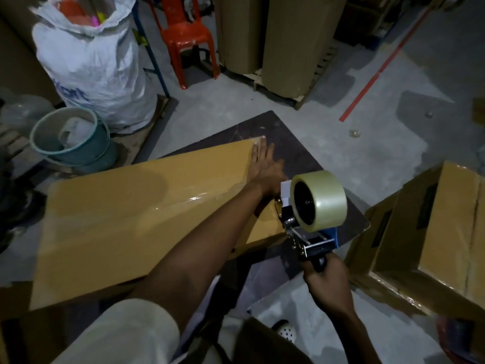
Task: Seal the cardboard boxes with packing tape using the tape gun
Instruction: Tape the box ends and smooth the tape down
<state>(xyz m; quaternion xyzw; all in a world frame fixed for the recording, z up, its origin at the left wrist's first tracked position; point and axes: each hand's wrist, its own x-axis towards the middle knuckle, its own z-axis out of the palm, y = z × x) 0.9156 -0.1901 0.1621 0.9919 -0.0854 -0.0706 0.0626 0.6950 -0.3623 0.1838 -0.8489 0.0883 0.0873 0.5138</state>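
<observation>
A long flat cardboard box (126, 222) lies across a dark board (294, 153) on the floor, with a shiny strip of clear tape running along its top. My left hand (262, 166) presses flat, fingers spread, on the box's far right end. My right hand (328, 277) grips the handle of a blue tape gun (312, 227) carrying a roll of clear tape (319, 200). The gun sits at the box's near right edge, just beside my left wrist.
Another cardboard box (433, 245) stands at the right. A teal bucket (70, 137) and a white sack (91, 61) are at the back left, a red plastic chair (186, 35) and tall cardboard rolls (283, 43) behind. A red line (380, 67) crosses the concrete floor.
</observation>
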